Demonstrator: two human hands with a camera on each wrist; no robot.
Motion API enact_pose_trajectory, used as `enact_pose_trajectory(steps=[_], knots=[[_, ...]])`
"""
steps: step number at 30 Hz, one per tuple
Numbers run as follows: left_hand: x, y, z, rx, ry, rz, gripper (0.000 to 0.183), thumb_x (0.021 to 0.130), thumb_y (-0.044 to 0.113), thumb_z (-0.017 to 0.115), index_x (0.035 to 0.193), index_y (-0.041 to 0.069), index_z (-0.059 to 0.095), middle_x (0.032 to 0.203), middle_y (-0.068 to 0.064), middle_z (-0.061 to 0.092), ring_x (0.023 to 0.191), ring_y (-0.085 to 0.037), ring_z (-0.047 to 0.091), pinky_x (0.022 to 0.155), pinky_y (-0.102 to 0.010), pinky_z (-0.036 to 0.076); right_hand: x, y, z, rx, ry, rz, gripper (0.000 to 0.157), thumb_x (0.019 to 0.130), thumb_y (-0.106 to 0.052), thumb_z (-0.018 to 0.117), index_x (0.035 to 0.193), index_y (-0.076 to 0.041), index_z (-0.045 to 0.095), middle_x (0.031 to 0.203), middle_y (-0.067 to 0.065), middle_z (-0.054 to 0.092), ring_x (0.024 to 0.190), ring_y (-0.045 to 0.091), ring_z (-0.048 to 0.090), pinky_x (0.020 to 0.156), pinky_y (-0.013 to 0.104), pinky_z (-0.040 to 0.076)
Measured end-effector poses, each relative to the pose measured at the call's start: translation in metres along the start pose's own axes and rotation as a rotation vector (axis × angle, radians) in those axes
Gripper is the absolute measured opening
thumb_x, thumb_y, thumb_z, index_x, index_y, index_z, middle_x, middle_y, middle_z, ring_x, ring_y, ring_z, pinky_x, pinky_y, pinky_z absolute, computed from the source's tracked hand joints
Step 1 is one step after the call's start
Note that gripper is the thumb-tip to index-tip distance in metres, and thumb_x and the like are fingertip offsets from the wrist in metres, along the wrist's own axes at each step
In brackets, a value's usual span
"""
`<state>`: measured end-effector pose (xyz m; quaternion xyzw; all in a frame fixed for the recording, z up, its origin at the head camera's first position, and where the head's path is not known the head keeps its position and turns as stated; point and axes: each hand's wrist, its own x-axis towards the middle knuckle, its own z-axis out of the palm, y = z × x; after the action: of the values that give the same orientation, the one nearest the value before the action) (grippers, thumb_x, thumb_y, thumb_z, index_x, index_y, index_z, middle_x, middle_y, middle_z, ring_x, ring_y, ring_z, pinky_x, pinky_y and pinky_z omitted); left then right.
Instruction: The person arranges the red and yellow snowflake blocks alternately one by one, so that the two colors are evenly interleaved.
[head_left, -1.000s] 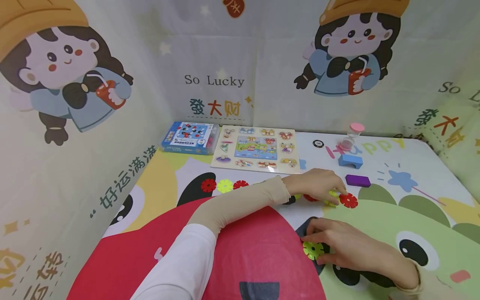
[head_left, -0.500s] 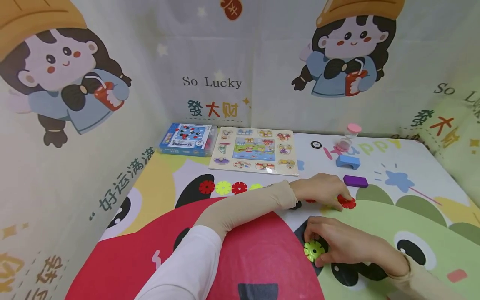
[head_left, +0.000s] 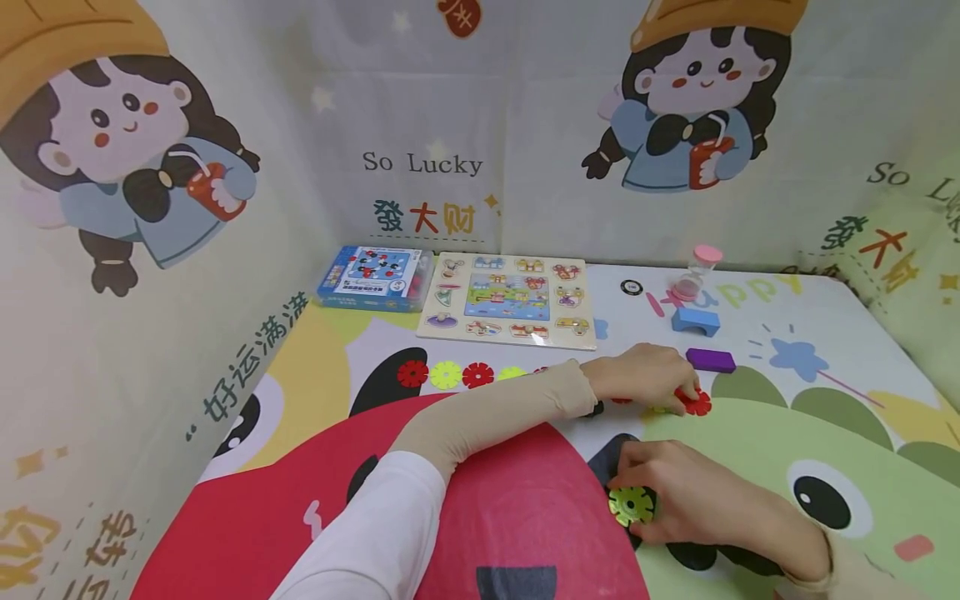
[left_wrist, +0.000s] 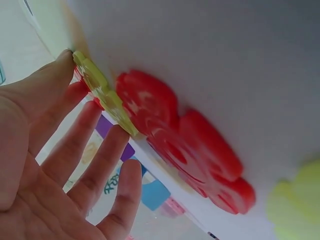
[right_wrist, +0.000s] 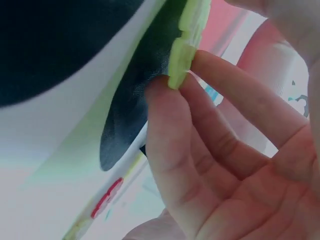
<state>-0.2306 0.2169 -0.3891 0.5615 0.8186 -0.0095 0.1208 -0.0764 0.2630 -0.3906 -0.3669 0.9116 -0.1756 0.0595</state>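
Note:
In the head view my left hand [head_left: 643, 379] reaches to the right end of a row of flat plastic snowflake discs, thumb and forefinger at the edge of the red end disc [head_left: 701, 403]. The left wrist view shows a yellow disc [left_wrist: 102, 90] beside those fingertips and another red disc [left_wrist: 175, 145] closer to the camera; the other fingers are spread. Nearer to me, my right hand [head_left: 690, 492] pinches a yellow-green snowflake disc [head_left: 632, 505] at its rim. In the right wrist view that disc [right_wrist: 182, 55] is seen edge-on between the fingertips.
Left of my sleeve the row shows red [head_left: 413, 373] and yellow [head_left: 446, 375] discs; the forearm covers its middle. Behind lie a puzzle board [head_left: 507, 300], a boxed set [head_left: 372, 277], a purple block [head_left: 711, 360], a blue arch block [head_left: 696, 321], an hourglass [head_left: 696, 273] and a round black-and-white chip [head_left: 632, 287].
My left fingers have moved from beside the red end disc to its edge, and the disc has shifted very slightly. The right hand keeps its yellow-green disc in nearly the same place.

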Motion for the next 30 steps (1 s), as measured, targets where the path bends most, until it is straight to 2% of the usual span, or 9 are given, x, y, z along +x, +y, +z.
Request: enact_pose_trajectory(steps=[6, 9, 13, 16, 20, 24, 27, 30], knots=[[0.003, 0.000, -0.002, 0.001, 0.003, -0.003, 0.036, 0.088, 0.044, 0.063, 0.123, 0.041, 0.060, 0.127, 0.024, 0.056, 0.122, 0.005, 0.047, 0.097, -0.017, 0.040, -0.006, 0.003, -0.003, 0.009, 0.033, -0.010, 0.027, 0.070, -0.044, 0.081, 0.093, -0.033, 0.072, 0.089, -0.021, 0.057, 0.076, -0.008, 0.051, 0.063, 0.015, 0.046], [0.003, -0.001, -0.001, 0.008, 0.007, -0.003, 0.034, 0.088, 0.044, 0.063, 0.122, 0.041, 0.061, 0.126, 0.025, 0.056, 0.120, 0.005, 0.048, 0.095, -0.017, 0.041, -0.014, 0.014, -0.013, 0.009, 0.106, -0.033, 0.031, 0.065, -0.034, 0.085, 0.093, -0.034, 0.071, 0.091, -0.021, 0.059, 0.076, -0.007, 0.053, 0.061, 0.012, 0.045], [0.003, -0.001, 0.000, -0.008, 0.011, -0.010, 0.032, 0.086, 0.044, 0.065, 0.119, 0.042, 0.063, 0.123, 0.026, 0.058, 0.117, 0.005, 0.050, 0.093, -0.017, 0.042, -0.034, 0.045, -0.039, -0.050, 0.241, 0.021, 0.040, 0.058, -0.023, 0.089, 0.091, -0.035, 0.070, 0.090, -0.021, 0.062, 0.072, -0.006, 0.054, 0.055, 0.009, 0.043], [0.003, 0.000, 0.001, -0.017, 0.005, -0.011, 0.033, 0.086, 0.045, 0.064, 0.119, 0.042, 0.063, 0.124, 0.027, 0.058, 0.119, 0.005, 0.049, 0.094, -0.016, 0.042, -0.053, 0.078, -0.058, -0.120, 0.327, 0.111, 0.040, 0.055, -0.021, 0.090, 0.089, -0.031, 0.071, 0.084, -0.019, 0.064, 0.068, -0.007, 0.055, 0.053, 0.009, 0.044], [0.002, 0.001, 0.002, 0.002, 0.001, 0.003, 0.033, 0.088, 0.044, 0.063, 0.121, 0.042, 0.062, 0.126, 0.027, 0.056, 0.121, 0.005, 0.047, 0.095, -0.016, 0.040, -0.072, 0.121, -0.066, -0.212, 0.401, 0.217, 0.038, 0.051, -0.025, 0.092, 0.084, -0.023, 0.074, 0.074, -0.017, 0.064, 0.064, -0.007, 0.054, 0.053, 0.009, 0.042], [0.003, 0.001, 0.001, -0.004, 0.004, 0.007, 0.032, 0.088, 0.043, 0.063, 0.120, 0.042, 0.063, 0.124, 0.026, 0.057, 0.119, 0.005, 0.048, 0.093, -0.016, 0.041, -0.080, 0.147, -0.059, -0.252, 0.378, 0.291, 0.038, 0.052, -0.033, 0.092, 0.083, -0.018, 0.076, 0.071, -0.016, 0.064, 0.062, -0.007, 0.051, 0.053, 0.012, 0.041], [0.005, 0.001, 0.001, -0.012, 0.016, 0.006, 0.030, 0.088, 0.043, 0.063, 0.118, 0.041, 0.064, 0.120, 0.026, 0.060, 0.115, 0.005, 0.050, 0.090, -0.016, 0.042, -0.079, 0.149, -0.054, -0.272, 0.325, 0.328, 0.036, 0.056, -0.035, 0.090, 0.084, -0.018, 0.076, 0.075, -0.014, 0.067, 0.064, -0.005, 0.053, 0.054, 0.017, 0.042], [0.007, -0.001, 0.002, -0.023, 0.026, -0.005, 0.030, 0.088, 0.042, 0.064, 0.117, 0.041, 0.065, 0.118, 0.025, 0.061, 0.113, 0.004, 0.052, 0.089, -0.016, 0.042, -0.074, 0.145, -0.055, -0.287, 0.269, 0.349, 0.032, 0.061, -0.037, 0.087, 0.086, -0.020, 0.077, 0.083, -0.009, 0.070, 0.070, 0.004, 0.060, 0.056, 0.021, 0.045]])
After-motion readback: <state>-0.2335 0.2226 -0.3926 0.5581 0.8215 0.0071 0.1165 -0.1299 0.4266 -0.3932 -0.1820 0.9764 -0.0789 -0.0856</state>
